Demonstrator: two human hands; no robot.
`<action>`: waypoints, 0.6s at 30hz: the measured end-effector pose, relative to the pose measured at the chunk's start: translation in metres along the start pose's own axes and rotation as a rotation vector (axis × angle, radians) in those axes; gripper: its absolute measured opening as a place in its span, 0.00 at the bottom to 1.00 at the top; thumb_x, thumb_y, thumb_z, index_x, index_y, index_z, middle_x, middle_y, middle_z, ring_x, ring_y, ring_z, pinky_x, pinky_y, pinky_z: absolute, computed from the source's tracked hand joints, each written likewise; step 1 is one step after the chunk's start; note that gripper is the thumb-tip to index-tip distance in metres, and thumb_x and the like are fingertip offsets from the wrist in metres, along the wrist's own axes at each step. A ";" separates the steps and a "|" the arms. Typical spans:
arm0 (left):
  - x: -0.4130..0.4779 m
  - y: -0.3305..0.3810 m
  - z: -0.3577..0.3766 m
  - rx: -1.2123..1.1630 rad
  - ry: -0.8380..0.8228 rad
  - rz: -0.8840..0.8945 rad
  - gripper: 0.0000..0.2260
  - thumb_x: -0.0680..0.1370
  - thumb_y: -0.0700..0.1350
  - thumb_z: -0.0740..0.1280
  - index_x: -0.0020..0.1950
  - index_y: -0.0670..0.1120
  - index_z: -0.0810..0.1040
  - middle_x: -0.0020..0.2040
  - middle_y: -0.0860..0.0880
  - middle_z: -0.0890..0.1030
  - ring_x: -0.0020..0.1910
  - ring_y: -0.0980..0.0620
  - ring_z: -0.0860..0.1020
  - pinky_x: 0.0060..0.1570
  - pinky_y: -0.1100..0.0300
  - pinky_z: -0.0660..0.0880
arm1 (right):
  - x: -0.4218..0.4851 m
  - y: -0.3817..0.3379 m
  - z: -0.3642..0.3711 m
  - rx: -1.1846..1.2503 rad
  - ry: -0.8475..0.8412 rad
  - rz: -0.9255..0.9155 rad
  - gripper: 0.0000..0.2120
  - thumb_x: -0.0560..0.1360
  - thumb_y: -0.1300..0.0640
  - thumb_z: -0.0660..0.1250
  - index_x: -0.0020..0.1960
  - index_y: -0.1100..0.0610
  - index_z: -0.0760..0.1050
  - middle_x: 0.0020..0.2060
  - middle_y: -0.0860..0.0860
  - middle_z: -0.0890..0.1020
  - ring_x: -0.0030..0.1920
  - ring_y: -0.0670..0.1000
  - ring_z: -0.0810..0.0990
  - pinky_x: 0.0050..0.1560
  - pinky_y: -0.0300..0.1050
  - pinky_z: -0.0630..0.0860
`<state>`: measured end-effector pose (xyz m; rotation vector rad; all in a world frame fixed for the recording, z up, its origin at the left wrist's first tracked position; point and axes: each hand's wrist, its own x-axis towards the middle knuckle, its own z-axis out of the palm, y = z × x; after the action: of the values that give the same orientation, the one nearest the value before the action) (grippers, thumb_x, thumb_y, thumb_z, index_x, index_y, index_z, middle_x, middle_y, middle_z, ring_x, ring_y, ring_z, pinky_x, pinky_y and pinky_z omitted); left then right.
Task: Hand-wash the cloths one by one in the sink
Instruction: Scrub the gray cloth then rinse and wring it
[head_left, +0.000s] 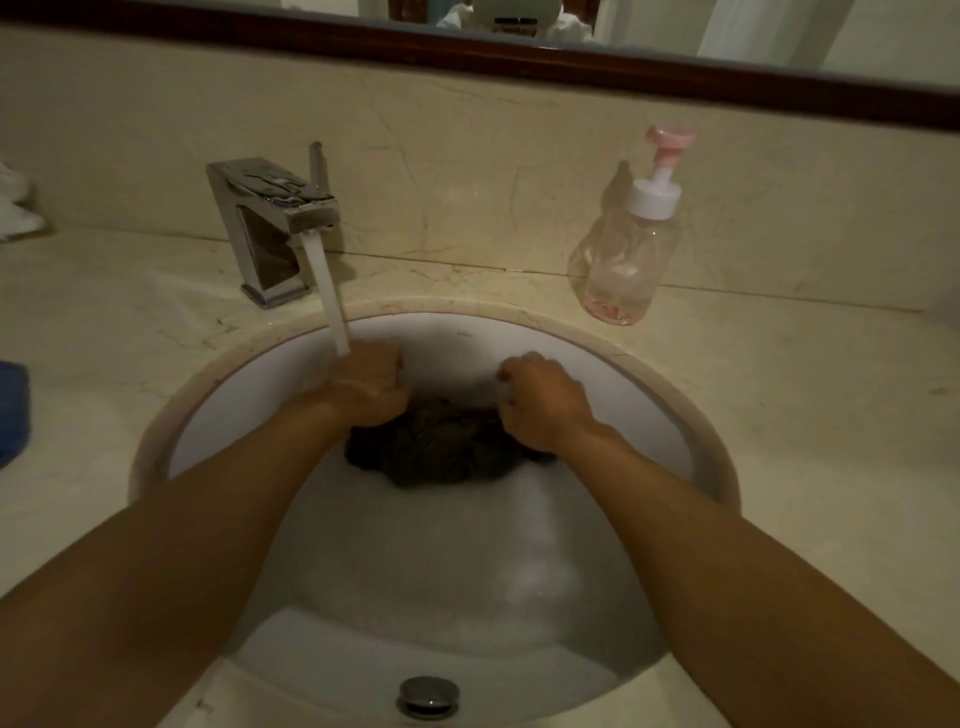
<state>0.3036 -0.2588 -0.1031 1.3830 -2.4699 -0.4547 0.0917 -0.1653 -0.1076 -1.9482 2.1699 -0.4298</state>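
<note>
Dark grey cloth (436, 447) lies bunched and soaked in the far half of a round white sink (649, 395), which holds cloudy water. The left hand (363, 387) and right hand (545, 405) each have curled fingers, gripping opposite ends of the cloth. A chrome tap (275, 228) is running, its stream (330, 301) landing on the left hand. A clear pump bottle (623, 249) with a little pink liquid stands on the marble table (805, 415). By the look of it, one cloth is mid-wash and not yet wrung out. Something blue (13, 410) at the table's left edge may be another cloth waiting, but it is too cropped to tell.
</note>
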 end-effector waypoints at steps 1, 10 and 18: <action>0.002 -0.001 -0.003 -0.048 -0.053 0.032 0.11 0.79 0.50 0.70 0.59 0.47 0.77 0.53 0.50 0.77 0.57 0.47 0.77 0.55 0.57 0.73 | 0.001 0.001 -0.002 0.137 -0.044 -0.063 0.19 0.79 0.47 0.70 0.67 0.54 0.76 0.61 0.54 0.79 0.61 0.58 0.78 0.61 0.54 0.76; -0.001 0.017 0.010 0.030 -0.497 0.116 0.21 0.76 0.47 0.71 0.68 0.56 0.73 0.63 0.53 0.75 0.64 0.49 0.73 0.69 0.49 0.69 | -0.001 -0.011 0.016 -0.041 -0.364 -0.036 0.27 0.75 0.43 0.73 0.70 0.48 0.71 0.62 0.54 0.79 0.61 0.58 0.79 0.61 0.54 0.77; 0.007 -0.013 0.018 -0.083 -0.053 0.006 0.08 0.79 0.47 0.69 0.55 0.46 0.76 0.52 0.47 0.78 0.54 0.46 0.77 0.57 0.52 0.76 | 0.004 0.010 0.005 -0.015 -0.131 0.096 0.16 0.77 0.50 0.71 0.63 0.53 0.77 0.58 0.53 0.80 0.59 0.58 0.79 0.59 0.52 0.78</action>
<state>0.3028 -0.2689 -0.1243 1.3472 -2.4668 -0.5929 0.0837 -0.1688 -0.1153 -1.8162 2.1778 -0.2636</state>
